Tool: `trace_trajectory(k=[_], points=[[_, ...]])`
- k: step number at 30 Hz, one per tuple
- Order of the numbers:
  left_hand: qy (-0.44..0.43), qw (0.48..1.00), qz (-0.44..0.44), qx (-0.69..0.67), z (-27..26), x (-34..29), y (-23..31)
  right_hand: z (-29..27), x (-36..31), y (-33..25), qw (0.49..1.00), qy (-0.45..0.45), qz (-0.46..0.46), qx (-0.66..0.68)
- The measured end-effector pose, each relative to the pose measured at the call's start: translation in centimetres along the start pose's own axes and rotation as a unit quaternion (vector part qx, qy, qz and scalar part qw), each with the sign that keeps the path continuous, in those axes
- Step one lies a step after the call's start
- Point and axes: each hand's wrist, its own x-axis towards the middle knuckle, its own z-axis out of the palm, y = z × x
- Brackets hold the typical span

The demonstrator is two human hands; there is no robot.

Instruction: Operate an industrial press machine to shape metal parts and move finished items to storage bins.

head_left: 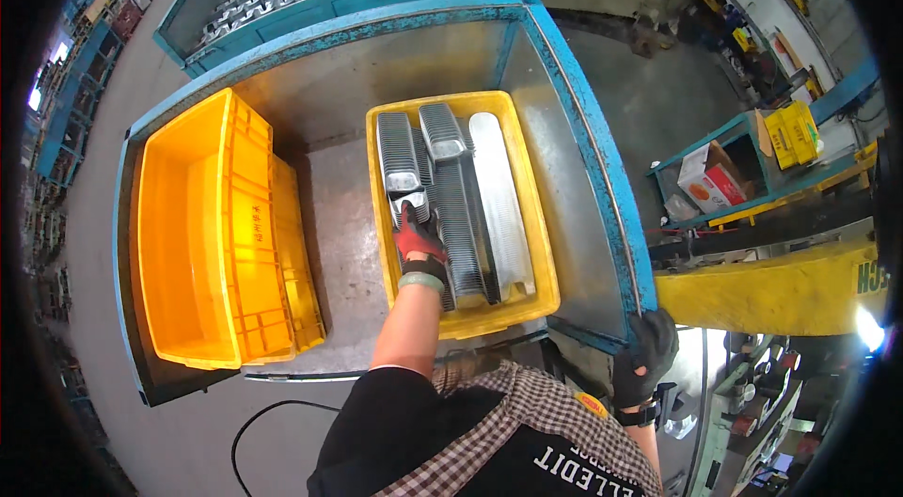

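Note:
My left hand (420, 239), in a red and black glove, reaches into a yellow plastic bin (537, 224). Its fingers are closed at the end of a column of small nested metal pans (400, 154), seemingly on a pan there. Part of the grip is hidden by the glove. Beside it lie a longer nested row (456, 224) and a brighter silver row (501, 196). A shorter stack (440, 130) rests on top of the others. At the right, my right hand (651, 351), in a black glove, grips the near corner of the blue metal cart (602, 168).
Empty yellow bins (188, 234), nested and tipped on their side, fill the cart's left part. A second blue cart (282, 22) behind holds many metal pans. On the right, a yellow machine beam (771, 290) stands near the cart, below a shelf with a cardboard box (712, 179).

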Motion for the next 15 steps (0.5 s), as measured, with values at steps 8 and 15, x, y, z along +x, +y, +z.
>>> trace_trajectory(k=[8, 15], points=[[0.006, 1.0, -0.019, 0.02, 0.6, -0.7, 0.7, 0.5, -0.2, 0.5, 1.0, 0.015, -0.004, -0.025], [-0.078, 0.996, -0.049, -0.002, -2.0, -0.3, -0.1, 0.1, 0.4, -0.6, 0.999, 0.032, -0.019, -0.01]])
